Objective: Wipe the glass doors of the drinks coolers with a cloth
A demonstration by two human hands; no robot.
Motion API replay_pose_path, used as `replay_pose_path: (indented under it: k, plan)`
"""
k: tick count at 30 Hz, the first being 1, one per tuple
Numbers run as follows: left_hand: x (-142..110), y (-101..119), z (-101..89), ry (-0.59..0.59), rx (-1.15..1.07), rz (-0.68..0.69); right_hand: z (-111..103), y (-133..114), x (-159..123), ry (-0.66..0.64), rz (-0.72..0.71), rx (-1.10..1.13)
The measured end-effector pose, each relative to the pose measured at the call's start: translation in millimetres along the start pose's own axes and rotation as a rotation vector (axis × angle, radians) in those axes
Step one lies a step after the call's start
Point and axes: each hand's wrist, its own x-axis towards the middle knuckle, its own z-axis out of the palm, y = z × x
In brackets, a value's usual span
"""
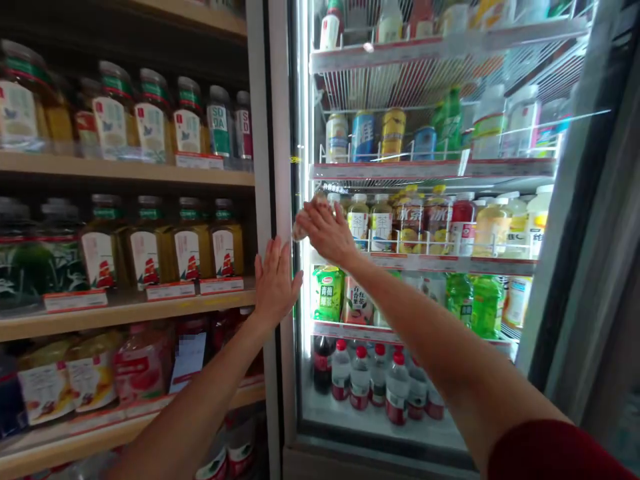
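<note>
Head-worn view, facing forward, seemingly tilted slightly down

We wear a dark red sleeve (555, 453) on our right arm, plain, with a softly curved edge. Up and left of this sleeve, our right forearm (420, 320) is bare, tapering to our bare right hand (327, 230). Farther left of the sleeve, our left forearm (200, 400) and left hand (277, 283) are bare, the fingers slender.
</note>
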Motion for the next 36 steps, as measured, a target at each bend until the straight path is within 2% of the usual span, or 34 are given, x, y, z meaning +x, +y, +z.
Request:
replay_pose_path:
  k: [2, 5, 6, 8, 12, 14, 15, 16, 19, 20, 21, 23, 26, 27, 28, 29, 30, 33, 34, 35, 36]
  plan:
    - [11.0, 5.2, -0.7, 0.005, -0.014, -0.001, -4.6, 5.7, 11.6, 0.036, 0.082, -0.014]
    - [24.5, 13.4, -1.4, 0.004, -0.024, 0.011, -10.7, 12.7, 11.1, 0.002, -0.057, -0.028]
    - [28.2, 15.9, -1.3, 0.004, -0.021, 0.021, -14.5, 19.0, 7.5, 0.003, -0.055, -0.04]
    - [34.1, 20.0, -0.5, 0.006, -0.008, 0.042, -26.7, 41.7, -3.1, 0.061, 0.099, -0.081]
    - [40.6, 26.4, 3.5, 0.014, -0.006, 0.057, -58.3, 101.5, -35.8, 0.261, 0.557, -0.182]
    - [42.6, 32.9, 7.3, 0.006, -0.02, 0.061, -66.6, 111.9, -54.0, 0.318, 0.701, -0.225]
    - [43.8, 38.1, 9.7, 0.0, -0.029, 0.065, -67.8, 109.2, -62.0, 0.312, 0.711, -0.239]
    - [45.4, 44.6, 12.1, -0.005, -0.038, 0.069, -67.3, 102.2, -69.0, 0.273, 0.656, -0.244]
    - [51.9, 66.7, 18.7, -0.009, -0.058, 0.076, -64.1, 78.3, -86.4, 0.044, 0.273, -0.224]
    - [54.2, 72.5, 20.2, -0.009, -0.059, 0.073, -65.3, 76.9, -93.1, -0.009, 0.2, -0.22]
    - [56.0, 76.4, 21.4, -0.008, -0.056, 0.066, -68.8, 81.1, -101.3, -0.029, 0.198, -0.227]
    - [58.0, 78.1, 23.3, -0.014, -0.045, 0.037, -80.9, 104.6, -122.7, 0.033, 0.399, -0.27]
    - [55.3, 72.4, 27.3, -0.045, -0.036, -0.028, -98.1, 147.1, -158.7, 0.24, 0.857, -0.345]
    - [53.3, 71.7, 29.5, -0.055, -0.038, -0.045, -99.5, 153.2, -167.5, 0.289, 0.952, -0.359]
    - [50.9, 72.7, 32.2, -0.06, -0.042, -0.053, -98.1, 152.5, -173.3, 0.311, 0.982, -0.365]
    - [48.5, 75.6, 35.2, -0.058, -0.046, -0.048, -94.1, 145.2, -175.8, 0.294, 0.939, -0.36]
    - [46.1, 80.0, 38.3, -0.055, -0.05, -0.028, -88.2, 132.6, -175.4, 0.246, 0.835, -0.344]
    - [40.1, 96.4, 45.7, -0.036, -0.069, 0.055, -70.1, 90.1, -166.8, 0.033, 0.398, -0.25]
    - [38.8, 100.2, 46.9, -0.033, -0.076, 0.075, -68.0, 83.9, -166.0, -0.013, 0.308, -0.228]
    - [37.8, 102.4, 47.3, -0.029, -0.08, 0.087, -69.3, 84.7, -168.3, -0.034, 0.277, -0.222]
    - [37.2, 102.9, 47.2, -0.026, -0.082, 0.095, -73.8, 92.8, -174.2, -0.025, 0.307, -0.235]
